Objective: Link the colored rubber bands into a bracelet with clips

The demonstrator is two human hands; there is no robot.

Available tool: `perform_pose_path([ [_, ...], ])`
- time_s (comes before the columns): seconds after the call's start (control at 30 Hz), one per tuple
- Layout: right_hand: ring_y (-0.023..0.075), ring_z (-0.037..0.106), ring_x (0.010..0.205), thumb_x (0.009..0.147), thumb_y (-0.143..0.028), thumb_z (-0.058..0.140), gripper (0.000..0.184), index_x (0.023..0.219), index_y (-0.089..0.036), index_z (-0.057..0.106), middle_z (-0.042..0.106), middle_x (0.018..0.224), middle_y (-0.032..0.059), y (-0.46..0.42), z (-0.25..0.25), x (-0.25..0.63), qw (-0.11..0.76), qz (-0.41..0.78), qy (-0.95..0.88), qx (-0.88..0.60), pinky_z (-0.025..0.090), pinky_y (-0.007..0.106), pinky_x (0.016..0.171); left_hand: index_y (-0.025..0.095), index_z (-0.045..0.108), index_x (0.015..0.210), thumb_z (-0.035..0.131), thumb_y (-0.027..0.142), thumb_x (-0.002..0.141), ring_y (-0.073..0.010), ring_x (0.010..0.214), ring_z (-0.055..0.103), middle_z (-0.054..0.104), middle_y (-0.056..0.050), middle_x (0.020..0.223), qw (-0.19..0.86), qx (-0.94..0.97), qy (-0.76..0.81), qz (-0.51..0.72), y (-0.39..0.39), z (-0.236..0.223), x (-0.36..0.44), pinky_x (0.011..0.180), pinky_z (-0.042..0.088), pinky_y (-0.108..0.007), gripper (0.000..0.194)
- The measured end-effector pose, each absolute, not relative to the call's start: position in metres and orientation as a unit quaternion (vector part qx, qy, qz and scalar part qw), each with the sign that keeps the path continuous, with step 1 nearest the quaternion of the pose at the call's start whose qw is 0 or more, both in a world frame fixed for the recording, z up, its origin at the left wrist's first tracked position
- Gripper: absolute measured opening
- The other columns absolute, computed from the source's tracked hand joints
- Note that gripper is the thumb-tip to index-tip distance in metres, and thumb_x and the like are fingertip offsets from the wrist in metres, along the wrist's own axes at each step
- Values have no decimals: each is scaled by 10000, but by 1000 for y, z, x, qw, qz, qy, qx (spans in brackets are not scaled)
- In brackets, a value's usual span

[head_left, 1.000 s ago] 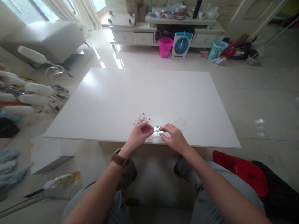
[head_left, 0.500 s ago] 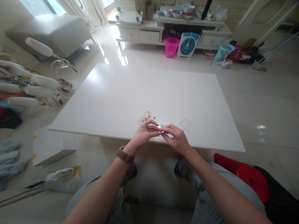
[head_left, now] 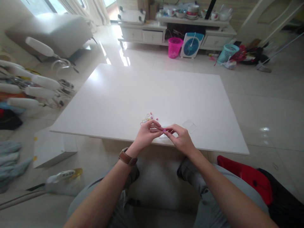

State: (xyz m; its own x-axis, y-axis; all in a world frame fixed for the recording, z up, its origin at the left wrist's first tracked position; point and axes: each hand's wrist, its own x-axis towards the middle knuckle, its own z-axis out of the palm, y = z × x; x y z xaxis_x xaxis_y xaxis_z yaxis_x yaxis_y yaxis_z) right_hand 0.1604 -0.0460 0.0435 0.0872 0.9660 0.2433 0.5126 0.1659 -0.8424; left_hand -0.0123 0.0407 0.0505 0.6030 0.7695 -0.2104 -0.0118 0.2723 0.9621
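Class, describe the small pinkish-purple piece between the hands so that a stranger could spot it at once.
Find the big white table, then its near edge, where the left hand and right hand meet. Right between them is the small pinkish-purple piece. Unlike the loose trinkets lying nearby, it is held.

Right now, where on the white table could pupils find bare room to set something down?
Broad room: between the small colourful pieces and the far edge of the white table. Another patch: between the clear square and the right edge. Crowded: the middle of the near edge, where left hand and right hand meet at a pink piece.
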Motion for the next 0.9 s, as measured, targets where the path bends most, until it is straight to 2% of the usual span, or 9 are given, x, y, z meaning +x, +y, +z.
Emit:
perform_pose_path([
  [0.17,198,673,852,990,-307,634,101,962,-240,704,714,910,39,-49,46,165,425,235,-642,-594,527,336,783,171,604,882,877,341,712,-231,946,761,745,-85,1027,709,547,353,271,39,49,-9,856,607,-371,364],
  [0.37,210,684,878,986,-272,633,93,965,-242,719,731,923,45,-51,41,168,428,224,-641,-596,517,338,800,167,598,879,881,338,708,-220,903,761,741,-62,950,718,543,347,265,39,44,-5,842,607,-368,372],
  [0.6,197,680,824,961,-229,647,113,880,-224,725,741,879,37,-45,33,174,405,226,-625,-628,498,317,769,177,601,907,806,311,771,-217,914,758,742,-76,1038,690,585,357,233,37,43,-5,790,591,-319,280],
  [0.67,195,674,827,958,-217,640,109,890,-211,725,741,893,43,-41,23,177,385,223,-612,-654,497,315,783,181,617,909,755,256,792,-193,857,744,735,-68,1030,628,640,386,216,40,40,-10,760,584,-305,196],
  [0.77,189,661,818,951,-199,630,102,905,-188,720,736,910,56,-35,5,182,342,226,-596,-690,496,310,784,183,644,931,658,151,810,-169,781,705,734,-63,1014,465,739,465,144,46,33,-22,767,563,-312,126],
  [0.83,183,654,806,939,-186,637,89,899,-178,715,730,902,58,-33,-5,184,318,226,-592,-705,489,302,776,182,656,977,613,133,833,-187,807,701,746,-76,1014,369,776,506,75,51,30,-31,807,548,-333,157],
  [0.9,178,650,798,929,-171,641,80,890,-174,710,723,892,54,-31,-13,185,303,218,-592,-714,479,296,774,181,669,1023,593,157,863,-216,883,707,757,-89,1039,316,792,521,29,54,29,-39,849,536,-347,179],
])
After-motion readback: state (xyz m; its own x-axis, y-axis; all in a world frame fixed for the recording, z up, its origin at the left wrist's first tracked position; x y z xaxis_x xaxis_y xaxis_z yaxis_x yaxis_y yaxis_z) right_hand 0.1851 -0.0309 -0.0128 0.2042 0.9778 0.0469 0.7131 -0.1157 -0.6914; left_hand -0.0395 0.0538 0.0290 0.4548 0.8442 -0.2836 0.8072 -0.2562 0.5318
